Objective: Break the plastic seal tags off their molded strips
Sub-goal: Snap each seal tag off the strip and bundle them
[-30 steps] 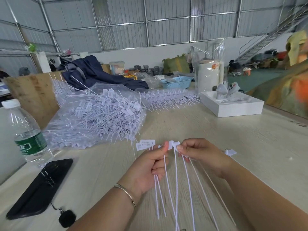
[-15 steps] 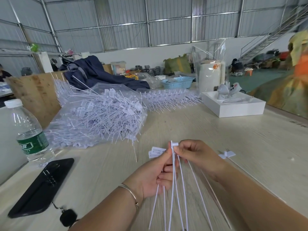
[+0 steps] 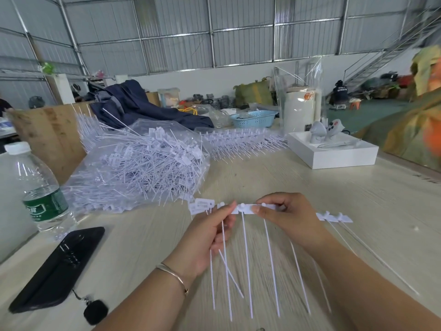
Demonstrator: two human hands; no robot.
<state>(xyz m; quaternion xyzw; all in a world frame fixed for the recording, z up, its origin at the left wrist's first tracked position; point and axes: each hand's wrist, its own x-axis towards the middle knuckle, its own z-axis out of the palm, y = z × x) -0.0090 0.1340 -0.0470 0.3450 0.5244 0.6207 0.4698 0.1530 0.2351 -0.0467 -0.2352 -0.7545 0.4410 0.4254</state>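
Observation:
A white molded strip of seal tags is held flat above the table, its long thin tails hanging toward me. My left hand pinches the strip's left part and also holds a few loose tags with their tails. My right hand pinches the strip just right of the middle. The strip's right end sticks out past my right hand, with more tails trailing over the table.
A clear bag heaped with loose white tags lies ahead on the left, more stacked strips behind it. A water bottle and black phone sit at left. A white box stands at right.
The strip was folded up between my fingers with both hands close together; now it lies spread out flat and my hands have moved apart along it.

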